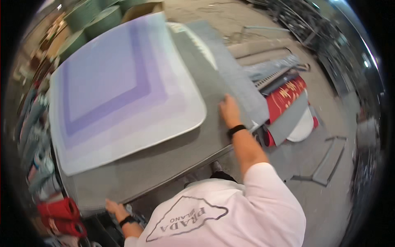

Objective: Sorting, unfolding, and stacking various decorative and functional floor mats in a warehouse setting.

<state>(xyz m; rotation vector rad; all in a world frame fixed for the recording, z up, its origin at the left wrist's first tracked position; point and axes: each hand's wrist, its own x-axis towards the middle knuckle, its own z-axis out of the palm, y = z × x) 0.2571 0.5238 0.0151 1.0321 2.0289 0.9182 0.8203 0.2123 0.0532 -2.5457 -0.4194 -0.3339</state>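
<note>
Person leans over a work table (173, 160). Lilac mat with nested purple squares (119, 94) lies flat on grey sheets (205, 82) stacked there. Left hand (112, 206) grips the grey stack's near edge; right hand (229, 110) presses flat on its far right side. Hands well apart. Red rolls (61, 216) lower left.

A grey concrete floor (329, 197) spreads to the right, green drums (94, 20) stand at the top left, and red rolls (61, 216) lie lower left.

Bright, even light; soft overall motion blur, strong fisheye bending, black vignetted rim.
</note>
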